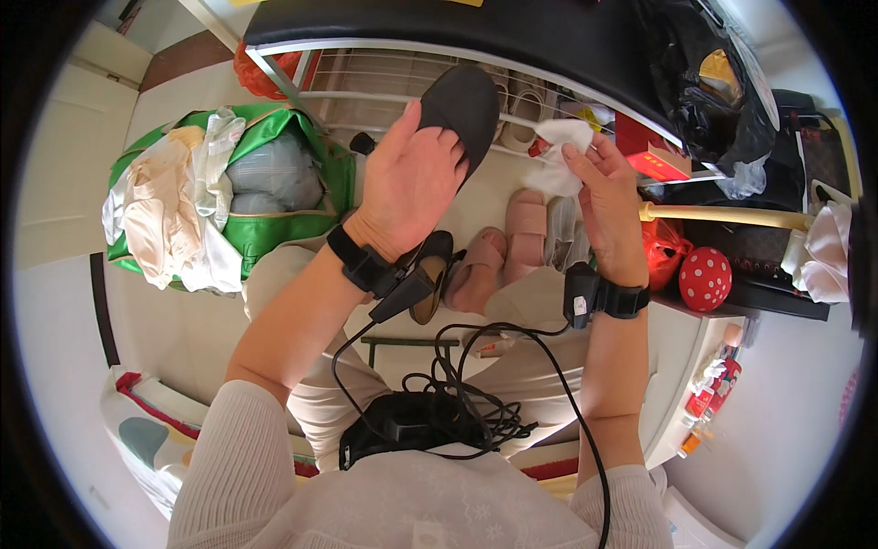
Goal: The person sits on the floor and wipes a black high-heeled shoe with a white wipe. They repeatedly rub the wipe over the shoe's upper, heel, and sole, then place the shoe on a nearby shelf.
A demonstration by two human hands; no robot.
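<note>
My left hand (407,178) is closed on a black shoe (464,110), its fingers bent against the shoe's near part and its rounded toe pointing away. How far the fingers reach around or into it is hidden. In my right hand (607,206), a white tissue or thin cloth (560,151) is pinched between thumb and fingers, a short way right of the shoe and apart from it. Below my hands, another dark shoe with a tan inside (428,279) rests on the floor, beside a foot in a pink slipper (476,265).
A green bag (265,247) stuffed with clothes stands at left. Ahead is a black-topped bench (384,23) with a wire shoe rack (357,94). A second pink slipper (525,240), a red polka-dot ball (705,279) and a wooden handle (732,215) lie rightward. Black cables (457,384) cross my lap.
</note>
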